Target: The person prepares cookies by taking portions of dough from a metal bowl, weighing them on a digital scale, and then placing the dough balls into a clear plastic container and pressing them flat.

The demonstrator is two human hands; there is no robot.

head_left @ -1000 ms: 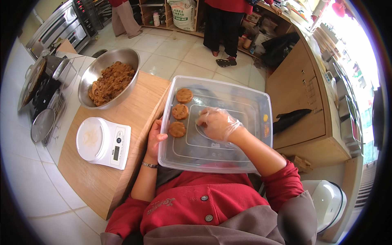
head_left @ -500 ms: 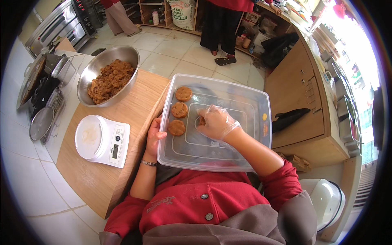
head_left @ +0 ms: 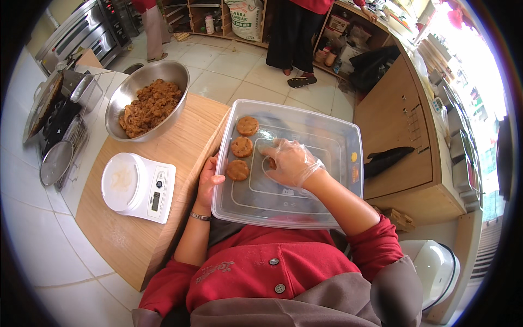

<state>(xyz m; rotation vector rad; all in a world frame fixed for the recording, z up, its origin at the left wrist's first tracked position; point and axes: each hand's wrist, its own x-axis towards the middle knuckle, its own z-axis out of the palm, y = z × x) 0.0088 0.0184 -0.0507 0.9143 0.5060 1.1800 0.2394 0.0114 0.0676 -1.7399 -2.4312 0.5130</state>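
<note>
Round, grainy brown patties (head_left: 242, 146) lie in a clear, rectangular, pale-marked plastic container (head_left: 256, 203). Left hand (head_left: 206, 183) holds its rim; film-gloved right hand (head_left: 296, 163) is curled around brown dough (head_left: 272, 163).

Clad in red shirt (head_left: 239, 253), fastened down front with round dark buttons (head_left: 280, 288), marked on left chest with muted lettering (head_left: 216, 272). Cut with red sleeves (head_left: 373, 234) ending near elbow. Draped below in grey-brown cloth (head_left: 305, 308). Banded at left wrist with metal-link bracelet (head_left: 200, 217). Covered on right hand (head_left: 293, 161) by clear, wrinkled plastic glove (head_left: 310, 167).
</note>
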